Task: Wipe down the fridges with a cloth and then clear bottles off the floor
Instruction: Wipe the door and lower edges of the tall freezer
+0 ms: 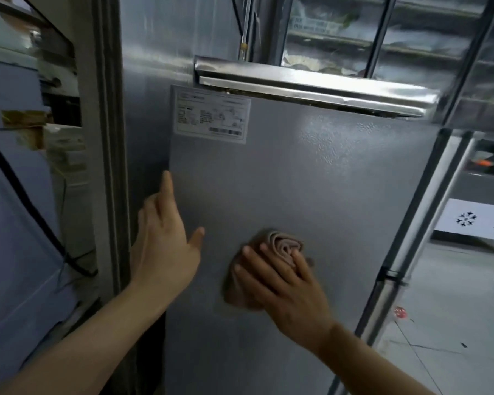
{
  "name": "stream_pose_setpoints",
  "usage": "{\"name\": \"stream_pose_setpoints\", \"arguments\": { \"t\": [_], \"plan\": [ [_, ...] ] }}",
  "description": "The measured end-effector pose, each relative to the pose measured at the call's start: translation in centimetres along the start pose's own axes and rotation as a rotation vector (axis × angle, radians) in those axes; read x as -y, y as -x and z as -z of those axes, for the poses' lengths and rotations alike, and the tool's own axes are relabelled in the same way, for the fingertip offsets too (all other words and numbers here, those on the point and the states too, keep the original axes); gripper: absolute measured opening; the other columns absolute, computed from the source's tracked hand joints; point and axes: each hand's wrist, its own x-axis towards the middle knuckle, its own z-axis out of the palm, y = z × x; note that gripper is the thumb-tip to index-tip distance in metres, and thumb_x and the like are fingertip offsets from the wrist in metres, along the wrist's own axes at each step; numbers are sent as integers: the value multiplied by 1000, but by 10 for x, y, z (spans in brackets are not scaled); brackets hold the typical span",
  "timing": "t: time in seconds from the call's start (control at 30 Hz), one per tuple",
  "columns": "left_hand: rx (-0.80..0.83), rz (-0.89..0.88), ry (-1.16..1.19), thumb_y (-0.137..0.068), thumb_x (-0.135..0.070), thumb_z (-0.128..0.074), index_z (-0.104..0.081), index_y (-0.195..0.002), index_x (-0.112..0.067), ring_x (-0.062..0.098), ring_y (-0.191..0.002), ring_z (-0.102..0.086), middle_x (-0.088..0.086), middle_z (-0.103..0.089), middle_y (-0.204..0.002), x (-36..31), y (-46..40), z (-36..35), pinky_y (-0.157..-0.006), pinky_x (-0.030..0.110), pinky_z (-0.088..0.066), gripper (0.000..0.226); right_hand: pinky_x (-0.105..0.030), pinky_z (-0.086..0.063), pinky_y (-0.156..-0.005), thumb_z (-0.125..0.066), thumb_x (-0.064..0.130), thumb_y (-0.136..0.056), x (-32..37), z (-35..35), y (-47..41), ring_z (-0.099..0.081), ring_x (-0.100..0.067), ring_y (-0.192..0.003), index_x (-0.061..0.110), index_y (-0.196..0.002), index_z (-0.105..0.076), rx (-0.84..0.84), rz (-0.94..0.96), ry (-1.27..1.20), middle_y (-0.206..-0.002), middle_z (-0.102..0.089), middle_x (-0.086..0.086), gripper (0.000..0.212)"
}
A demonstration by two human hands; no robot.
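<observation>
The grey fridge side panel (311, 181) is braced by the left hand (166, 246) – fingers straight, nothing held. Just right of it, a bunched brown cloth (280, 249) is pressed flat under the right hand (285, 286) – spec label (211, 115) well above.

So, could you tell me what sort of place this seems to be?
Probably a commercial kitchen or shop storeroom. A tall grey fridge with a long steel handle is being wiped by the right hand pressing a cloth; a glass-fronted chiller stands behind it.
</observation>
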Motion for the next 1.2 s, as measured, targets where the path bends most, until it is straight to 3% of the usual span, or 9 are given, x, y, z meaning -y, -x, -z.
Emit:
{"name": "stream_pose_setpoints", "arguments": {
  "t": [0.1,0.17,0.3,0.4,0.53,0.6,0.8,1.07,1.2],
  "plan": [
    [-17,23,-41,-82,-29,-69,5,-151,-15,34,-131,-26,19,-24,-147,-2,1,-8,-102,43,-32,102,-41,-5,-118,-47,16,-84,-19,10,1,-7,-19,-148,26,-148,-31,-12,18,-6,-157,-20,2,67],
    [-41,41,-58,-78,-31,-72,4,-151,-13,37,-129,-27,21,-25,-145,-4,1,-12,-100,47,-32,107,-43,-9,-117,-52,13,-86,-48,27,-16,-13,-21,-147,24,-147,-34,-127,-127,-44,-156,-24,-2,64],
    [-79,43,-44,-77,-32,-73,4,-151,-16,36,-131,-24,21,-25,-146,0,1,-19,-101,50,-31,108,-54,-17,-115,-47,42,-97,-103,49,-43,-23,-34,-143,16,-143,-42,-303,-369,8,-152,-30,-14,53],
    [-85,33,-26,-77,-34,-72,6,-151,-20,33,-133,-21,18,-22,-148,4,1,-20,-104,50,-29,108,-56,-14,-116,-44,34,-98,-90,37,-24,-17,-35,-145,17,-146,-37,-338,-439,7,-154,-25,-16,52],
    [-98,10,-23,-77,-34,-72,6,-150,-21,34,-132,-23,18,-23,-148,7,1,-22,-105,51,-28,108,-50,0,-118,-77,25,-73,-53,6,62,-2,-29,-148,24,-153,-13,-73,-279,50,-161,0,-7,102],
    [-102,13,-20,-77,-34,-72,5,-150,-23,35,-133,-23,18,-23,-148,11,0,-24,-106,52,-27,108,-47,0,-119,-81,22,-67,-57,5,90,-3,-26,-149,25,-153,-11,10,-183,97,-162,0,-5,111],
    [-168,17,21,-73,-25,-77,-6,-150,-16,38,-134,-25,20,-25,-148,14,-2,-30,-108,53,-27,105,-47,-8,-117,-44,25,-93,-140,53,45,-21,-31,-144,16,-147,-33,-176,-374,157,-155,-26,-14,56],
    [-284,54,89,-78,-36,-68,-28,-137,-1,44,-118,-44,24,-42,-130,36,17,-52,-98,59,-38,80,-51,-10,-118,-48,23,-96,-152,54,25,-17,-36,-144,9,-147,-33,-291,-451,153,-154,-24,-20,55],
    [-230,127,92,-73,-48,-48,-24,-140,-4,42,-123,-37,27,-39,-133,49,44,-66,-102,57,-33,83,-51,-4,-118,-58,29,-88,-94,16,90,-6,-33,-147,14,-150,-22,-142,-401,86,-158,-11,-16,74]
  ]
}}
